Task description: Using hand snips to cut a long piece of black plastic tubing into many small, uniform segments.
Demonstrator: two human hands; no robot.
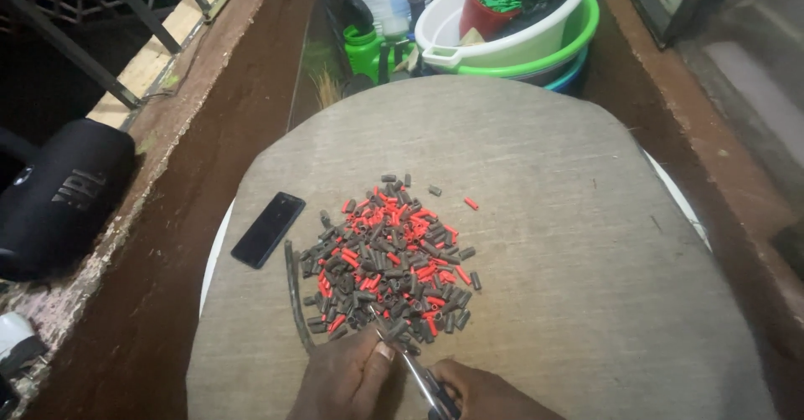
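Scissors (423,378) lie at the bottom edge of the head view, their metal blades pointing up toward a heap of short red and dark tube pieces (389,257) spread on the grey cloth-covered table (536,219). The right hand (486,395) grips the scissors' handles, fingers clenched around them. The left hand (347,378) sits just beside the blades, thumb and fingers pinched on a small dark piece at the blade tips. A long dark tube strip (295,290) lies left of the heap, a black phone (268,229) beyond it. Stacked plastic basins (519,39) stand behind the table, a black speaker (59,198) far left.
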